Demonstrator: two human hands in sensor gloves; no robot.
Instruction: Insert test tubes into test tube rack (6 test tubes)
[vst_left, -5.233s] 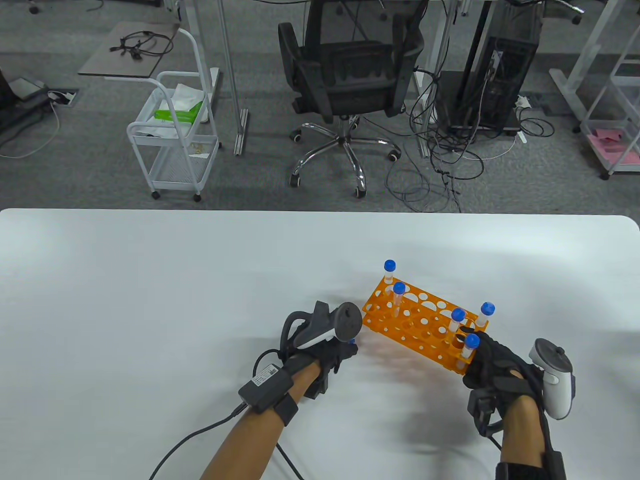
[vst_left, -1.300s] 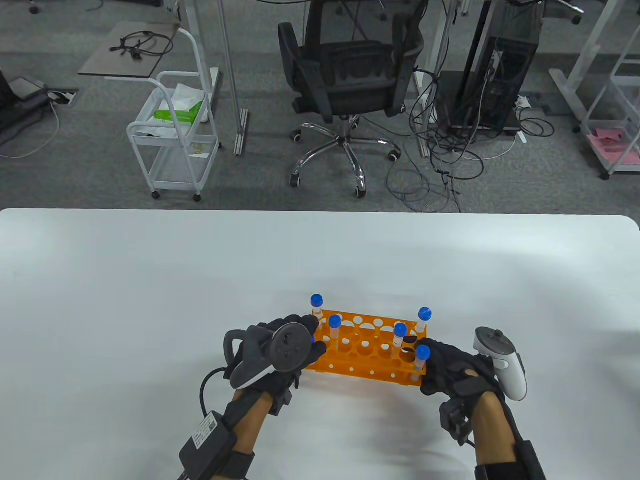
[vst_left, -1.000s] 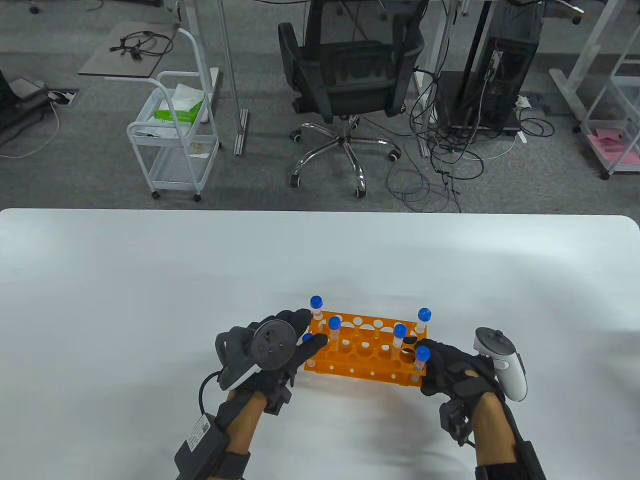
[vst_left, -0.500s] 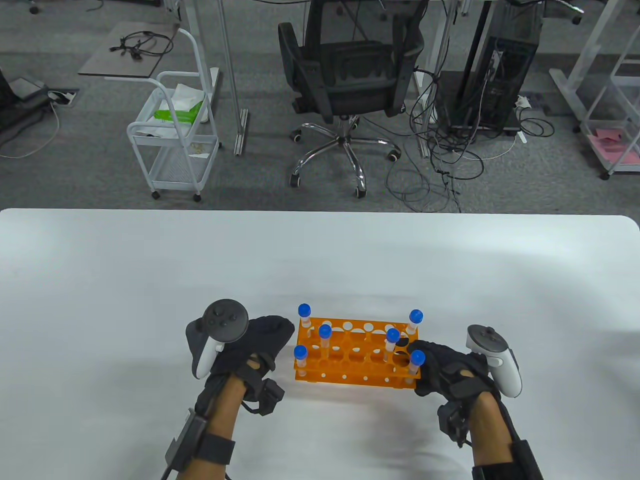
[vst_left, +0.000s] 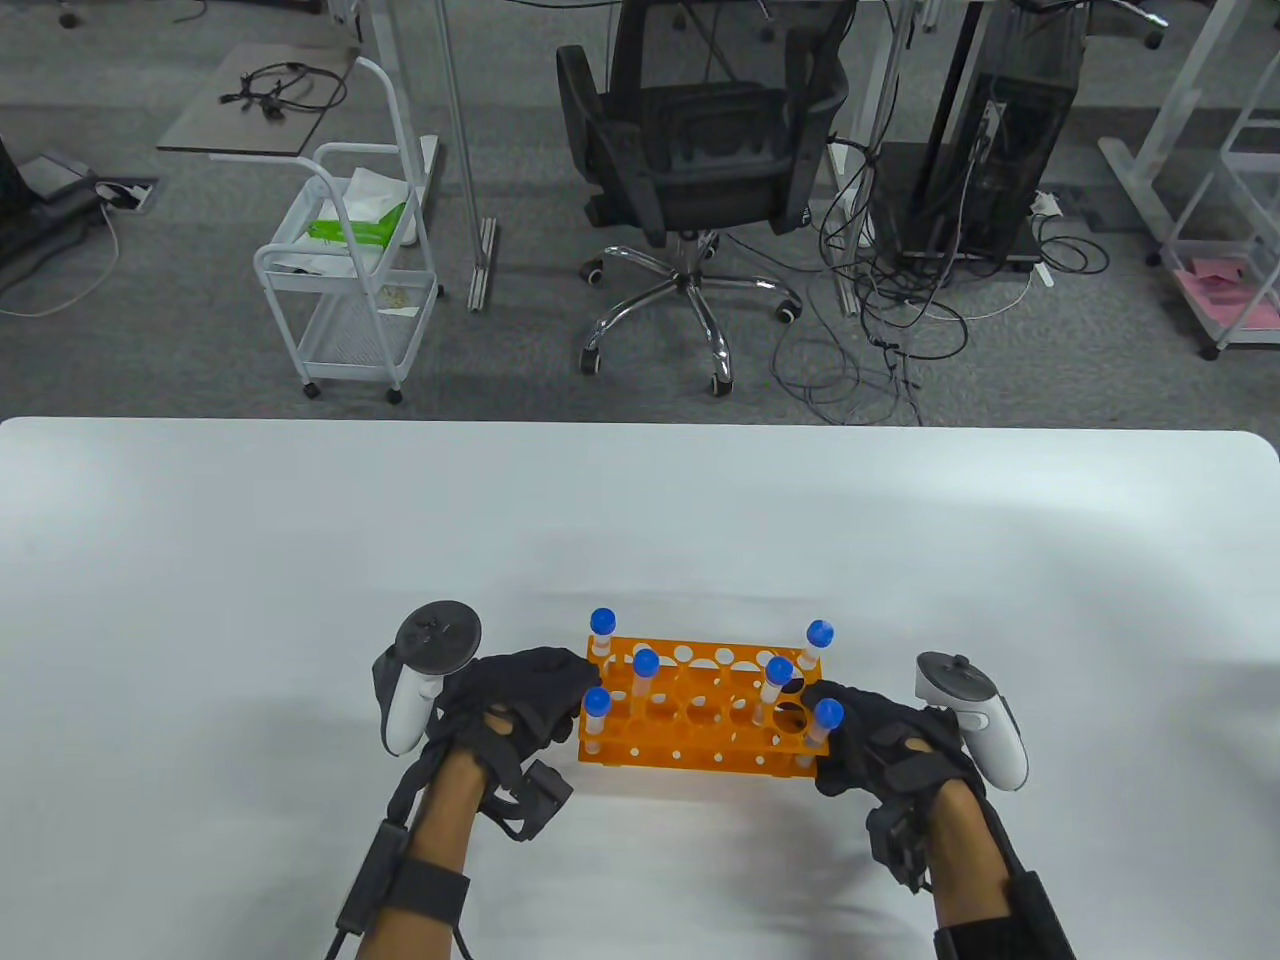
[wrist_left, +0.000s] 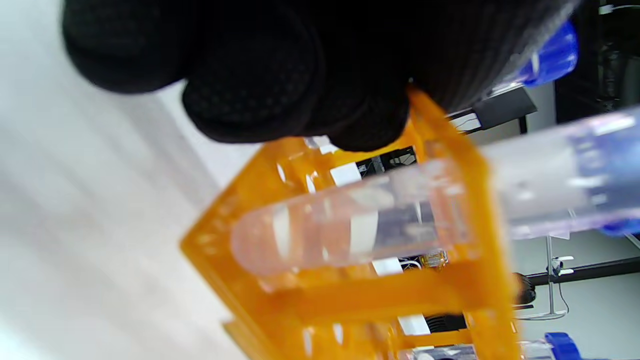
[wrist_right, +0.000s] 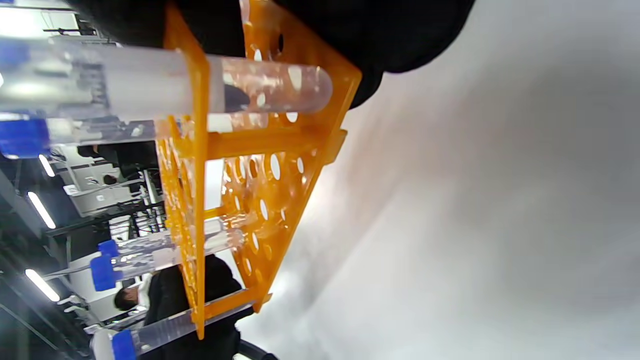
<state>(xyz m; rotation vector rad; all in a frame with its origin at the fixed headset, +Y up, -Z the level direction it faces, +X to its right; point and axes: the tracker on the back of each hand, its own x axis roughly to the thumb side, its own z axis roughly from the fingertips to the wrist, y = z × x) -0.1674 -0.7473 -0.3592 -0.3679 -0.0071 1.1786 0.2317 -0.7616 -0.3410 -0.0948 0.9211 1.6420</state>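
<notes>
An orange test tube rack (vst_left: 705, 748) stands near the front middle of the white table (vst_left: 300, 560). Several clear tubes with blue caps stand upright in it, three at the left end (vst_left: 645, 662) and three at the right end (vst_left: 779, 671). My left hand (vst_left: 562, 690) grips the rack's left end. My right hand (vst_left: 832, 722) grips its right end. The left wrist view shows gloved fingers (wrist_left: 250, 85) on the rack (wrist_left: 450, 295) next to a tube (wrist_left: 350, 220). The right wrist view shows the rack (wrist_right: 280, 145) and a tube (wrist_right: 260, 90) under my fingers (wrist_right: 390, 30).
Beyond the table's far edge stand a black office chair (vst_left: 690, 150), a white wire cart (vst_left: 350, 290) and loose cables (vst_left: 880, 330) on the floor. The rack's middle holes hold nothing.
The rack has come from the right, been turned square and slid a little toward me. My left hand put a tube in the front-left hole, then turned and gripped the rack's left end.
</notes>
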